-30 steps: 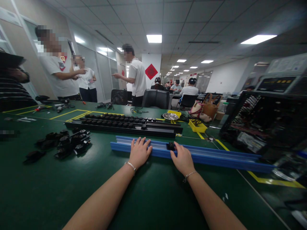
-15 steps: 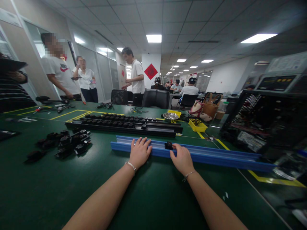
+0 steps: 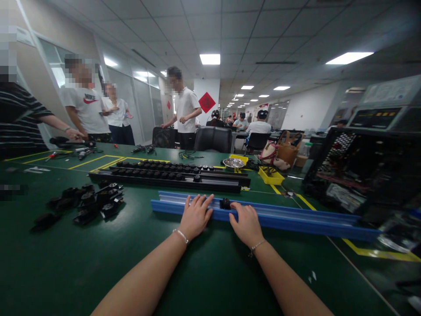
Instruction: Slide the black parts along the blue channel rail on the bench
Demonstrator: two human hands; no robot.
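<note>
A long blue channel rail [image 3: 296, 219] lies across the green table in front of me. My left hand [image 3: 196, 215] lies over its near wall, fingers stretched across the channel and thumb on the near side, holding the rail. Inside the channel sits a small black part [image 3: 225, 203], between my two hands. The bent fingers of my right hand [image 3: 246, 224] touch the right side of this part, with the thumb at the rail's near wall. Loose black parts [image 3: 87, 199] are heaped on the left of the table.
Beyond the blue rail, black rails [image 3: 210, 185] hold rows of black parts. A metal bowl [image 3: 233, 163] and a yellow tray [image 3: 271, 176] stand behind. An open computer case [image 3: 345, 175] is at the right. People stand across the table, one reaching [image 3: 74, 133] over its far left.
My right hand and the small black part have shifted a little left along the rail. My left hand stays on the rail. At the far left a person's arm now reaches over the table.
</note>
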